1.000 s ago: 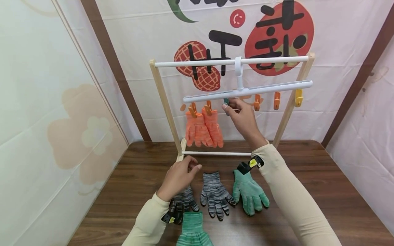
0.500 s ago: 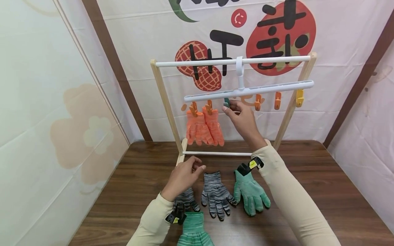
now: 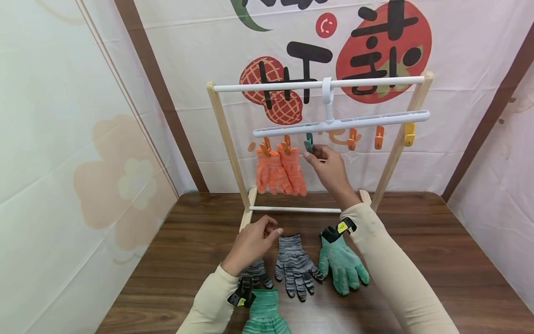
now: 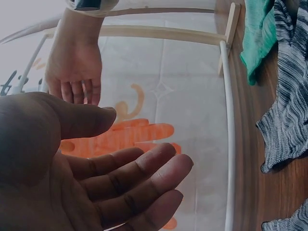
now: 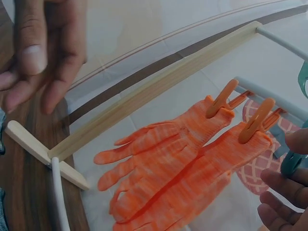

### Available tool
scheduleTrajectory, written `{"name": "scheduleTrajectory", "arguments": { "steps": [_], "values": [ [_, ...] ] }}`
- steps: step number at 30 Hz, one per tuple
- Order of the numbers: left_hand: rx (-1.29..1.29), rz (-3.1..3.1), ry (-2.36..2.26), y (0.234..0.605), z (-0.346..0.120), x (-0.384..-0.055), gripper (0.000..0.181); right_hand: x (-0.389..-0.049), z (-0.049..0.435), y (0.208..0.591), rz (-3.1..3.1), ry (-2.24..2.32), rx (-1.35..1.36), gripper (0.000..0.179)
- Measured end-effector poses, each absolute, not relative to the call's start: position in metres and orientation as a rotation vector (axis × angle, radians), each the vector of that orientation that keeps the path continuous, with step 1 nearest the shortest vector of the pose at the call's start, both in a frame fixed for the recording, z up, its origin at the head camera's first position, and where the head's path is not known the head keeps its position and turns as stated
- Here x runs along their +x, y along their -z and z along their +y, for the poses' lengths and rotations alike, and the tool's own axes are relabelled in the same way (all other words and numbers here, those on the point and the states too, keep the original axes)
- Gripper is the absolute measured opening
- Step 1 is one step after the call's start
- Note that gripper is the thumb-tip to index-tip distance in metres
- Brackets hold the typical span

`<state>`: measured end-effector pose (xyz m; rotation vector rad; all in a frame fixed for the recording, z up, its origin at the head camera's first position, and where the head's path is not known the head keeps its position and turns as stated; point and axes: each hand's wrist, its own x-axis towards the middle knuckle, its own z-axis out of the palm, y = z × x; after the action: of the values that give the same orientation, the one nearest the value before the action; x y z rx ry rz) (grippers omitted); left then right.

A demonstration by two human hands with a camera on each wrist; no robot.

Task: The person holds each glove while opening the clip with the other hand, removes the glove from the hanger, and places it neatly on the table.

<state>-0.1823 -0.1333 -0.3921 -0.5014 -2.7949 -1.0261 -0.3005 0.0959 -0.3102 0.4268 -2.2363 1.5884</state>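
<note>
Fingers [image 5: 276, 185] of the right hand [image 3: 331, 169]: thumb and fingertips pinch the lower end of a green clip [image 3: 308, 144].
Green clip: hangs below a white hanger [image 3: 367, 121], just right of two orange gloves [image 3: 269, 169].
Left hand [image 3: 253, 243]: fingers loosely bent around nothing, raised in front of the rack [image 3: 227, 132], lower than the right hand.
Orange gloves: dangle side by side, fingertips down, each cuff held by an orange clip [image 3: 265, 146] at the hanger's left end.
Unused clips: two more in orange [image 3: 379, 138] and a yellow clip [image 3: 410, 134] line the hanger's right half.
Hanger: hooked over the white top rod [image 3: 271, 86] of the wooden-sided rack, its bar slightly tilted, right end higher.
Bench [image 3: 442, 264]: dark wood grain beneath the rack; a gray striped glove [image 3: 294, 264] lies palm-flat at center, a second [image 3: 260, 273] partly hidden by the left hand.
Green gloves: one [image 3: 342, 264] lies beside the central gray glove, near the right sleeve [image 3: 394, 260]; the other [image 3: 264, 311] is cut off at the near edge of the head view.
Backdrop: white cloth [image 3: 187, 41] printed with peanuts, red shapes and black lettering.
</note>
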Motion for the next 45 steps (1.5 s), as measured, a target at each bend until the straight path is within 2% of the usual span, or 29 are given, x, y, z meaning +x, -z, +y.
{"name": "scheduleTrajectory", "arguments": {
  "steps": [15,45],
  "values": [
    [-0.455,-2.679,1.171,0.376,-0.122,-0.201,0.026,-0.300,0.084,0.332,-2.309,-1.581,0.311,0.044],
    [-0.357,-2.520,1.343,0.349,-0.103,-0.244,0.034,-0.297,0.062,0.329,-2.248,-1.627,0.402,0.051]
  ]
}}
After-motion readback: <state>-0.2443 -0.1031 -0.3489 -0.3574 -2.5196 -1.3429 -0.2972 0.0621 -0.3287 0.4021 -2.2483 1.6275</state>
